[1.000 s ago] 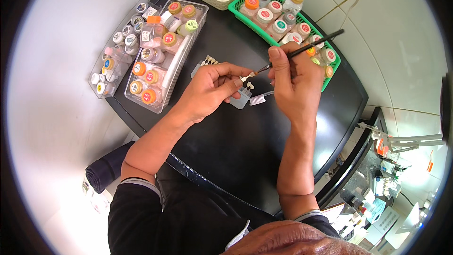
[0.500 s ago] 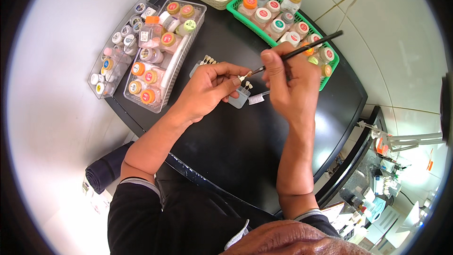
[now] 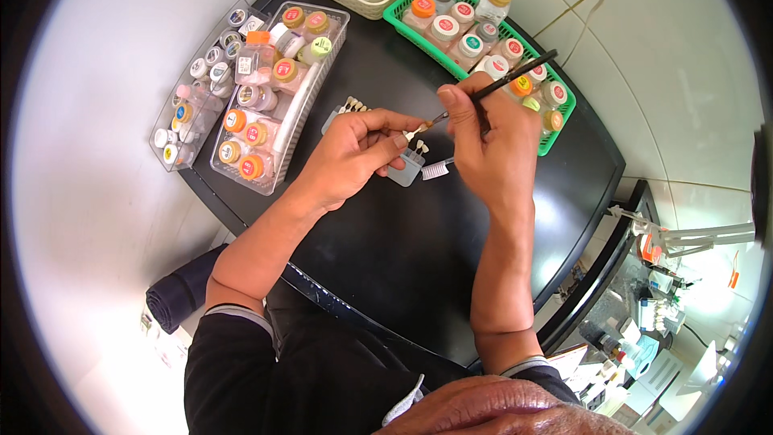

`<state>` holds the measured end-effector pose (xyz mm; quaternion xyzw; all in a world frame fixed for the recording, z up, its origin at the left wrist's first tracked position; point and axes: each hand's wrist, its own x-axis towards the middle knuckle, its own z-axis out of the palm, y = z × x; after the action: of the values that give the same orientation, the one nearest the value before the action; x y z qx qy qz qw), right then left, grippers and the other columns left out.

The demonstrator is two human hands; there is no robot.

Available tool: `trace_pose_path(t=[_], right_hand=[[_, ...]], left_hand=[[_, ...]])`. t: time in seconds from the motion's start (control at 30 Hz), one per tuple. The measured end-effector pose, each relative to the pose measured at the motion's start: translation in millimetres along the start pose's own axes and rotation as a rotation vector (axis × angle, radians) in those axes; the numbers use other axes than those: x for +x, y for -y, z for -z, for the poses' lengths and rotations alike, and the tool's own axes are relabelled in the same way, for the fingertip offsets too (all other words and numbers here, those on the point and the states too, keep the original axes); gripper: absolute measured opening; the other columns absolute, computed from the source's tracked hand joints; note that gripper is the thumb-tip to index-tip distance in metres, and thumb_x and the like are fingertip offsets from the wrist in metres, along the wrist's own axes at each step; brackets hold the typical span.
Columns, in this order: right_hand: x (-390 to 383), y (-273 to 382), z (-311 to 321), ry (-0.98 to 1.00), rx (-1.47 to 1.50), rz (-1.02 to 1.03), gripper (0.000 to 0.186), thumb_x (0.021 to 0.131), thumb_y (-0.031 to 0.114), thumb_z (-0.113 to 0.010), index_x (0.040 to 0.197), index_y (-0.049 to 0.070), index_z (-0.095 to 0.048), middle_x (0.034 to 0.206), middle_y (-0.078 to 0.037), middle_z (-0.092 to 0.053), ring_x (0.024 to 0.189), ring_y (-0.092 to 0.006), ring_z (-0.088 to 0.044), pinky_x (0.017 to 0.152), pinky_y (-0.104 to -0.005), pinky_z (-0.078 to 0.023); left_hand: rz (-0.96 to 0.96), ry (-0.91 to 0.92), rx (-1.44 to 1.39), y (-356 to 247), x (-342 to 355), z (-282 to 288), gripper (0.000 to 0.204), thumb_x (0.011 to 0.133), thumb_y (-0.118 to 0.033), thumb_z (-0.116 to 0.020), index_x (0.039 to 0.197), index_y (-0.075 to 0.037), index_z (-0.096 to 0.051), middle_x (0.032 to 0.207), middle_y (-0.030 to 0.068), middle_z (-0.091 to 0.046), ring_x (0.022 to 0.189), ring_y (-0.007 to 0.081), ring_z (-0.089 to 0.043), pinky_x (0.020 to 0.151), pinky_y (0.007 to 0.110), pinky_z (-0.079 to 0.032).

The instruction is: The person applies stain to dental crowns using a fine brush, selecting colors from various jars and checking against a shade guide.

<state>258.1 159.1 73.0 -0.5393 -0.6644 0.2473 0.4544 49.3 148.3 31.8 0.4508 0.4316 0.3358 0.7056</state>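
I see the black table (image 3: 386, 250); above it, the right hand (image 3: 501, 133) grips a thin black brush (image 3: 519, 72), and the left hand (image 3: 354, 147) pinches a small white tooth-shaped piece (image 3: 410, 135) at its right-side fingertips, just left of the brush tip.

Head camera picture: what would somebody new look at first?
Probably the bright green basket of jars, at the upper right of the black table. In the middle, the left hand pinches a small pale piece, and the right hand holds a thin black brush, its tip close by.
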Motion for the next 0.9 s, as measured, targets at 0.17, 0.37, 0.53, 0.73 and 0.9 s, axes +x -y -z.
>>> trace_pose_path(t=[0.17,0.37,0.53,0.73,0.9], right_hand=[[0,-3,0,0.022,0.099,-0.076,0.025,0.105,0.02,-0.08,0.092,-0.001,-0.075,0.061,-0.007,-0.061,0.052,-0.0124,-0.053,0.051,-0.0326,-0.041],[0,-6,-1,-0.018,0.1,-0.059,0.025,0.105,0.02,-0.079,0.093,-0.001,-0.075,0.058,-0.005,-0.06,0.049,-0.0141,-0.052,0.05,-0.0331,-0.04],[9,-16,15,-0.092,-0.038,0.014,0.023,0.107,0.017,-0.074,0.095,-0.003,-0.075,0.08,-0.012,-0.071,0.068,-0.0187,-0.064,0.063,-0.0352,-0.047],[5,-15,10,0.084,0.195,-0.043,0.01,0.105,0.0,-0.067,0.108,-0.003,-0.076,0.104,-0.013,-0.075,0.09,-0.024,-0.072,0.079,-0.0354,-0.055],[3,-19,3,0.198,0.333,-0.048,0.021,0.098,-0.007,-0.073,0.116,0.002,-0.08,0.107,-0.007,-0.081,0.09,-0.0156,-0.074,0.075,-0.0297,-0.055]], left_hand=[[0.005,-0.005,0.003,1,0,0,0.032,0.108,-0.014,-0.073,0.137,-0.001,-0.076,0.11,0.0,-0.078,0.082,0.0044,-0.067,0.069,0.021,-0.05],[-0.007,-0.005,0.007,2,1,2,0.032,0.108,-0.015,-0.073,0.136,-0.001,-0.077,0.11,-0.0004,-0.077,0.082,0.0045,-0.066,0.069,0.021,-0.05],[-0.085,-0.029,-0.057,5,5,5,0.03,0.109,-0.015,-0.072,0.137,-0.003,-0.074,0.105,-0.002,-0.073,0.085,0.0048,-0.066,0.073,0.021,-0.049],[-0.163,-0.091,-0.24,10,9,8,0.014,0.109,-0.014,-0.073,0.121,-0.008,-0.07,0.103,-0.0009,-0.07,0.088,0.0056,-0.066,0.075,0.022,-0.049],[-0.096,0.07,-0.374,8,7,8,0.012,0.109,-0.014,-0.074,0.116,-0.008,-0.067,0.107,0.0024,-0.07,0.087,0.0064,-0.066,0.076,0.02,-0.051]])
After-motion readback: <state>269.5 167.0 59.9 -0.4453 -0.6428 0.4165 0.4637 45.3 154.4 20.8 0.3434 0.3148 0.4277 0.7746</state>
